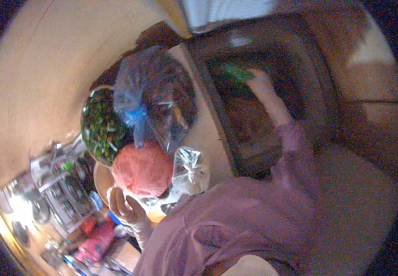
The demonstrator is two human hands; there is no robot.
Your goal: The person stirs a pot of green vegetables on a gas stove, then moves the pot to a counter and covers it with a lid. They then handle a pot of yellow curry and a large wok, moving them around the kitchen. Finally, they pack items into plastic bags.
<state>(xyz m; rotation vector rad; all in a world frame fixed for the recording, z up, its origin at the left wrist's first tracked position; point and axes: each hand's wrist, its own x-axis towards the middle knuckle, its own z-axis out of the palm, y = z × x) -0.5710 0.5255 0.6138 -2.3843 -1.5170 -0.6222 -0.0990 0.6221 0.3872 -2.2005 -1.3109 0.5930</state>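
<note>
My right hand (pixel 259 80) reaches into a dark, box-like container (pixel 216 114) and is closed on something green and blurred (pixel 235 73), which may be leafy greens. My left hand (pixel 126 207) is raised just below a round pink bundle (pixel 143 169), with its fingers slightly curled and parted. Whether it touches the bundle I cannot tell. Beyond the bundle are a round tray of chopped green leaves (pixel 100 124) and a large clear plastic bag with dark contents (pixel 171 79), tied near a blue part (pixel 136 115).
A small knotted clear plastic bag (pixel 192 170) lies between the pink bundle and my clothing. A metal rack with dishes (pixel 59 196) and a pink object (pixel 97 241) stand at lower left. A wall (pixel 47 76) rises on the left.
</note>
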